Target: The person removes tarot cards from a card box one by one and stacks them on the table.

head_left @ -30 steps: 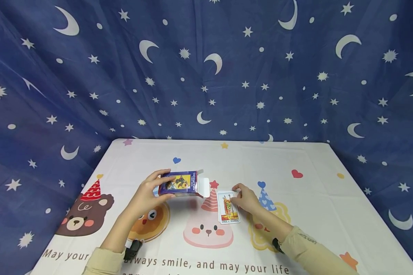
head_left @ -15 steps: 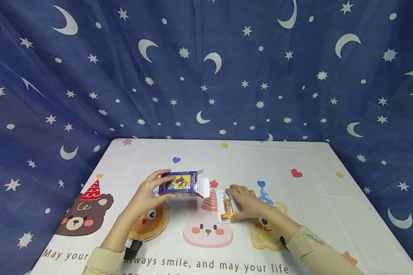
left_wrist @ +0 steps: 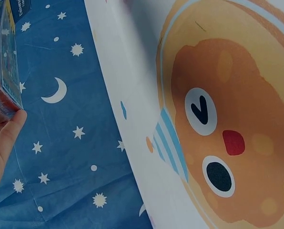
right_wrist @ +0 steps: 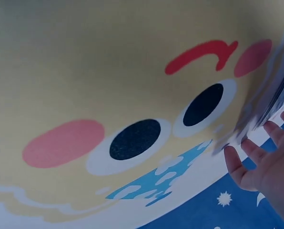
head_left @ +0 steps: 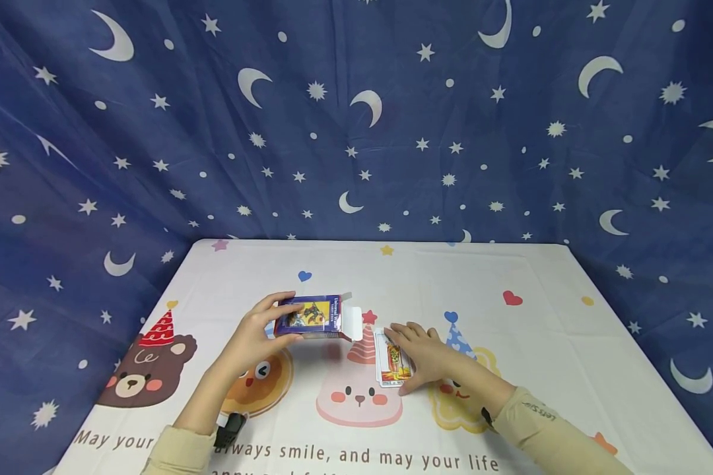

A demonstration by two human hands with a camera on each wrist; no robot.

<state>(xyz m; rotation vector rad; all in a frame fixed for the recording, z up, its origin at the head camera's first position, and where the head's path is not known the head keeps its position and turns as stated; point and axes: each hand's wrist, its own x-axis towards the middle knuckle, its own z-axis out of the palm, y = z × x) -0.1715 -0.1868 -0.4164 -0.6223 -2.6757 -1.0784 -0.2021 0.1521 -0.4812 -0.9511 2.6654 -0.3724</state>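
My left hand [head_left: 255, 336] grips a blue and yellow tarot card box [head_left: 321, 315], thumb along the near side and fingers over its face and far side. The box's white end flap [head_left: 352, 323] is open toward the right. In the left wrist view a corner of the box [left_wrist: 6, 71] shows in its clear wrap, with a fingertip under it. A stack of tarot cards [head_left: 394, 365] lies face up to the right, a Page card on top. My right hand [head_left: 430, 359] spans its right side, fingertips at the far end and thumb at the near corner.
The table wears a white cloth [head_left: 356, 274] printed with cartoon animals and lettering. Behind it hangs a blue curtain [head_left: 392, 185] with moons and stars. Black straps [head_left: 230, 430] sit at the wrists.
My right hand has shifted from pinching the stack's upper right edge to reaching across it, thumb now at the near corner. The left hand and box have stayed put.
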